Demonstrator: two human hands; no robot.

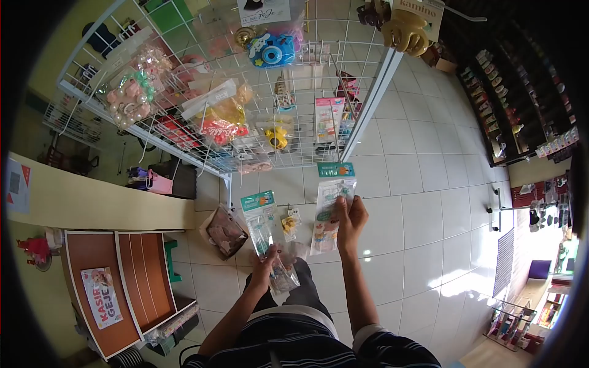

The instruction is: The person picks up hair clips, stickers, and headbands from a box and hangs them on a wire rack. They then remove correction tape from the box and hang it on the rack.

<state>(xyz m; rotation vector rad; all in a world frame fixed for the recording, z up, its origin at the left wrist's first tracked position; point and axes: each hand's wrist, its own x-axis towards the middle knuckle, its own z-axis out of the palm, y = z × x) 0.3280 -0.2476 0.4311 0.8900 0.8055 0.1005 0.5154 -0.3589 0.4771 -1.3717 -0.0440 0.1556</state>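
Note:
My left hand [264,268] is closed on a clear plastic packet [262,230] with a teal header card, tilted slightly in front of my legs. A second teal-topped packet [327,211], long and clear with small items inside, is gripped near its right edge by my right hand [351,222]. The contents of both are too small to name. Between the two packets shows a small carded pack [291,224] with something yellow on it. Beyond my hands stands a white wire grid rack [362,116] with bagged accessories on hooks.
On the rack hang a blue camera-shaped toy [272,51], a beaded bag [130,92] and a yellow toy [277,137]. An open box [224,233] sits on the tiled floor [423,227]. A brown counter [98,245] stands left, dark display shelves [512,86] right.

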